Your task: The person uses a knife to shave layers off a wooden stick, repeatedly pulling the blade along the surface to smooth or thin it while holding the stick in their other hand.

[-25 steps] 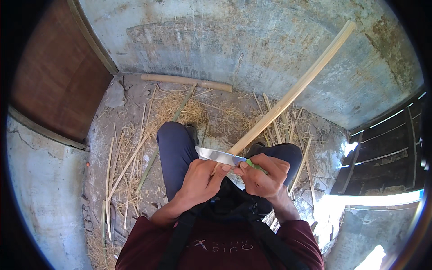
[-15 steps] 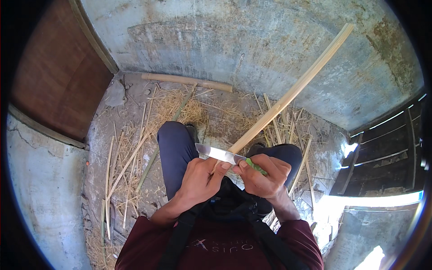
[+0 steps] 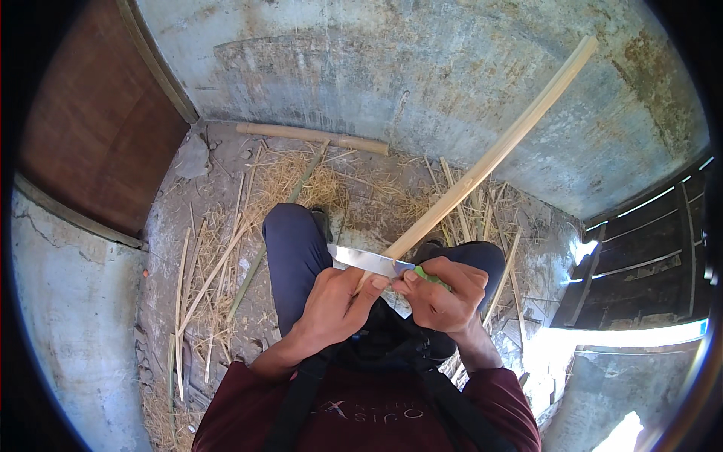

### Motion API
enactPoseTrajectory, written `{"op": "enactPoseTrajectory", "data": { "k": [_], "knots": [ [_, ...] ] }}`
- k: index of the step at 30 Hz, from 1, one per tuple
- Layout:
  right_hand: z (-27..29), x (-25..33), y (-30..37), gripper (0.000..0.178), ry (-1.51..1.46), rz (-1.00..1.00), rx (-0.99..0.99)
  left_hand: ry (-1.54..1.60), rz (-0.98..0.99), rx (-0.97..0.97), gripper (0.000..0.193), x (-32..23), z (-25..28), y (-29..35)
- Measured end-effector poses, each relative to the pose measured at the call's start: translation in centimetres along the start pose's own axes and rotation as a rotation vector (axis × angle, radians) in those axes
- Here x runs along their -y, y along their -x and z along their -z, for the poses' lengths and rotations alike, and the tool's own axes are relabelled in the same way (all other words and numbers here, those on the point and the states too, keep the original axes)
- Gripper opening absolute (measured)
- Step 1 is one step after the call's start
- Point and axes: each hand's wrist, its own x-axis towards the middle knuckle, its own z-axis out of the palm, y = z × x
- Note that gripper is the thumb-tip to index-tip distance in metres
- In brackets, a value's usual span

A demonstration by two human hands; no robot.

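A long pale bamboo strip slants from my lap up toward the far right, its far end raised before the wall. My left hand is closed round its near end, thumb on top. In my right hand is the green handle of a knife, with the fingers wrapped round it. The blade lies across the strip near the left fingers, its tip pointing left over my left knee. The strip's very end is hidden under the left hand.
Thin bamboo strips and straw shavings litter the floor on both sides of my legs. A thicker bamboo pole lies along the foot of the stained wall. A brown door panel is at left, dark slats at right.
The strip's raised end has shifted slightly up and to the right. The knife blade has turned a little against the strip, and both hands keep their grip.
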Motion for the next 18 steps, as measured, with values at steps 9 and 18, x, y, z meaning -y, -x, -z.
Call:
{"op": "enactPoseTrajectory", "data": {
  "k": [9,18],
  "knots": [
    [0.5,-0.6,0.6,0.033,0.044,0.047,-0.007,-0.026,-0.016,0.087,0.033,-0.4,0.4,0.0],
    [1.2,-0.7,1.0,0.033,0.093,0.038,-0.009,-0.103,-0.065,0.067,0.034,-0.5,-0.2,-0.1]
  ]
}}
